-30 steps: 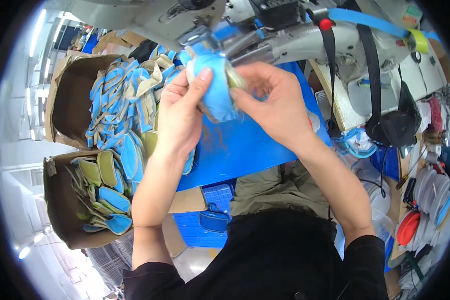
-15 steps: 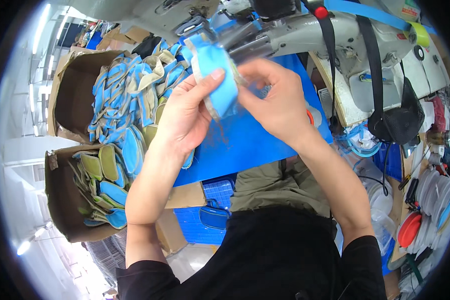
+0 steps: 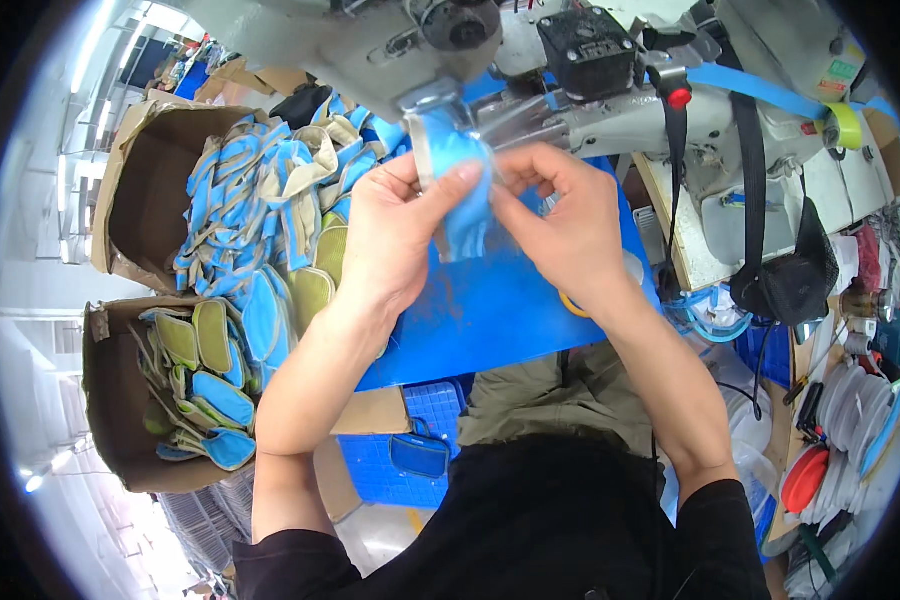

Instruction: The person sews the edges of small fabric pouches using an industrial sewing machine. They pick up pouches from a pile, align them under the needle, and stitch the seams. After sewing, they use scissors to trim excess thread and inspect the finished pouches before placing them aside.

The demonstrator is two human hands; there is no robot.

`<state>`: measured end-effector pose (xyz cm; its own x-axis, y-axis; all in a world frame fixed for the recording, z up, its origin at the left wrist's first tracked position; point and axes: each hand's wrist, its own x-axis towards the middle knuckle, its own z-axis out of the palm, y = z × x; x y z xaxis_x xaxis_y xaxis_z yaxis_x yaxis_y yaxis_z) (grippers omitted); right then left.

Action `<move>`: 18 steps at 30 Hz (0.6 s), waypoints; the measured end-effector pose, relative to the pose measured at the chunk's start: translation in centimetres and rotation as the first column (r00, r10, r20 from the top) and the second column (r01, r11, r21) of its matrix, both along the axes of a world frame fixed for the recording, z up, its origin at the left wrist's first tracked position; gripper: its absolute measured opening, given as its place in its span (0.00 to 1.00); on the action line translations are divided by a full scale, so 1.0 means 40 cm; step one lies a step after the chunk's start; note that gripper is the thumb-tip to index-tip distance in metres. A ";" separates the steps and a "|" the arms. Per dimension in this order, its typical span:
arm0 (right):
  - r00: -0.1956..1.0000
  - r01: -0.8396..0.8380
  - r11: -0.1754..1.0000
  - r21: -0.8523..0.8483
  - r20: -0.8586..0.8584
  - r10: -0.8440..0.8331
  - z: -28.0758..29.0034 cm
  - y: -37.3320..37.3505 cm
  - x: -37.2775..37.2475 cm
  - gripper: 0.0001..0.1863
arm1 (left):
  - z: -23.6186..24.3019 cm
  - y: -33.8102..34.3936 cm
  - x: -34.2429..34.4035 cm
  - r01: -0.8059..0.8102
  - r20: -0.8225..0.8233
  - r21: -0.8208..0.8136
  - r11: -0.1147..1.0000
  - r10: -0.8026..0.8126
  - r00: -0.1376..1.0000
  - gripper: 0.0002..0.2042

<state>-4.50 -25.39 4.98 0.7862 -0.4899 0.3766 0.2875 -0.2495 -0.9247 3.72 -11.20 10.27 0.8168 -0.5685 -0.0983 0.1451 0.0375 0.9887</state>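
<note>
A light blue fabric piece (image 3: 467, 228) with a pale grey edge strip is held up above the blue tabletop (image 3: 495, 325). My left hand (image 3: 395, 230) pinches it from the left, thumb lying over its face. At its right edge, the fingers of my right hand (image 3: 565, 220) are bent and closed on the piece; motion smears the fingertips. The piece's upper end is close beneath the head of a grey sewing machine (image 3: 380, 50); the blur hides whether they touch.
A heap of blue and beige fabric strips (image 3: 235, 195) lies to the left, beside a cardboard box (image 3: 130, 125). Another box (image 3: 120, 435) holds green and blue pouches (image 3: 225, 400). Black straps (image 3: 753, 180) hang at the right. White and red discs (image 3: 805, 480) stack at far right.
Both hands have shifted slightly right with the blue piece, which has turned more upright. More of the machine shows at the top as the view has moved.
</note>
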 end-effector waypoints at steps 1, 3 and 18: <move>1.000 0.023 0.999 -0.035 0.012 -0.023 -0.004 0.002 0.000 0.09 | -0.004 0.003 -0.002 -0.003 0.031 -0.004 1.000 0.003 1.000 0.08; 0.997 0.076 0.992 -0.098 0.038 -0.073 -0.013 0.005 0.000 0.10 | -0.009 0.007 -0.009 -0.009 0.084 0.004 1.000 0.008 0.996 0.08; 0.891 0.430 0.849 -0.307 0.298 -0.344 -0.095 0.048 0.034 0.12 | 0.009 0.033 0.037 0.127 -0.368 -0.145 0.981 -0.173 0.914 0.13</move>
